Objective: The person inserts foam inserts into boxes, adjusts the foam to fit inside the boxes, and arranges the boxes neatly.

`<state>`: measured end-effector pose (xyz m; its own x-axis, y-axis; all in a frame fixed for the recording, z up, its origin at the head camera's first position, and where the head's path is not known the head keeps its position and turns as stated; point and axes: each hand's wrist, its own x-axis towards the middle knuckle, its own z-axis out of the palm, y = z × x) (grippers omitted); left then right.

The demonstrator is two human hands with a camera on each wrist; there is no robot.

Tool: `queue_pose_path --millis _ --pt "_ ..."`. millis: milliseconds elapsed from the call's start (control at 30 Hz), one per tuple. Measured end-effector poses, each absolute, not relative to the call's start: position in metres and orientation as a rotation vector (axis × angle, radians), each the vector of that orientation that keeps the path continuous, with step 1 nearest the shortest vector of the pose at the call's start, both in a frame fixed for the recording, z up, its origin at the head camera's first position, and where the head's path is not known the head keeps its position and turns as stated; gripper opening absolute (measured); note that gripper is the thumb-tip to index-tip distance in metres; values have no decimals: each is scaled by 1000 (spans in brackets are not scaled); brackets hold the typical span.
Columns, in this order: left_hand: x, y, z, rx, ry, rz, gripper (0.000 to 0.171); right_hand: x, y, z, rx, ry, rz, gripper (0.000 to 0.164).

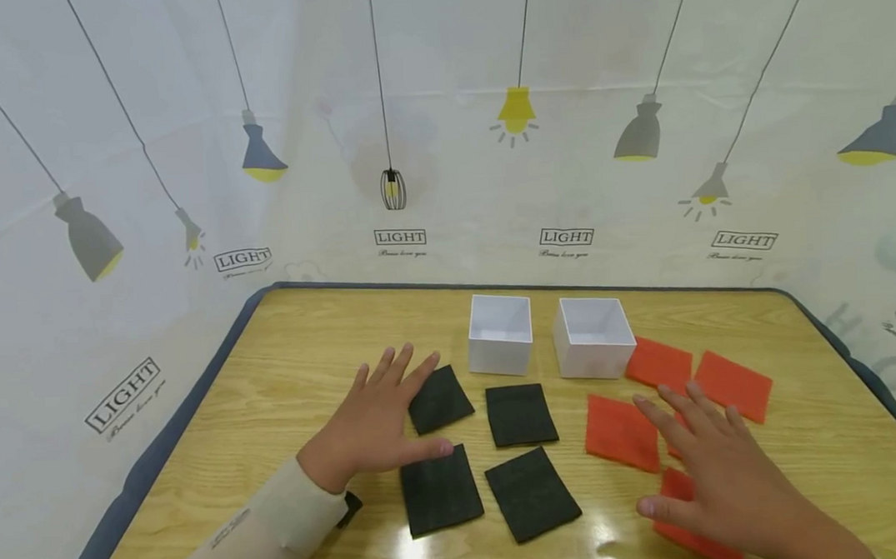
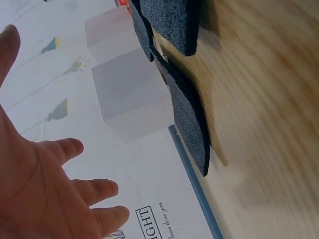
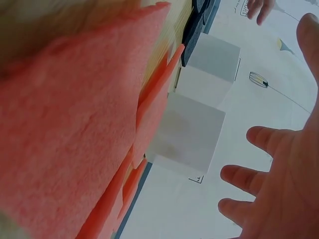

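Observation:
My left hand [image 1: 372,424], fingers spread and holding nothing, hovers over the left edge of several thin black foam-like squares [image 1: 521,414]. In the left wrist view its palm [image 2: 35,184] is apart from the black squares [image 2: 187,109], which stand slightly curled off the wood. My right hand [image 1: 734,475], also spread and holding nothing, is above several soft red squares [image 1: 621,432] and hides parts of some. The right wrist view shows red squares [image 3: 75,114] close beside that hand's palm [image 3: 289,184]. The black group lies left of the red one.
Two white open-topped boxes, a left one [image 1: 500,355] and a right one [image 1: 597,359], stand side by side behind the squares. One red square [image 1: 658,362] lies against the right box. The wooden table [image 1: 271,354] meets a lamp-patterned curtain [image 1: 458,171] at the back.

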<state>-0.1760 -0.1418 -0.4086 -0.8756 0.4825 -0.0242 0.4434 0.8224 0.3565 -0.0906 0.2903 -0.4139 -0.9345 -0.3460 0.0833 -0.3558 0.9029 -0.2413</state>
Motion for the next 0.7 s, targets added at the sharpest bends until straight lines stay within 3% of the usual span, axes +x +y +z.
queue_pose_path --millis 700 --pt "-215 -126 -414 679 2701 948 109 -94 270 -420 695 -2931 453 113"
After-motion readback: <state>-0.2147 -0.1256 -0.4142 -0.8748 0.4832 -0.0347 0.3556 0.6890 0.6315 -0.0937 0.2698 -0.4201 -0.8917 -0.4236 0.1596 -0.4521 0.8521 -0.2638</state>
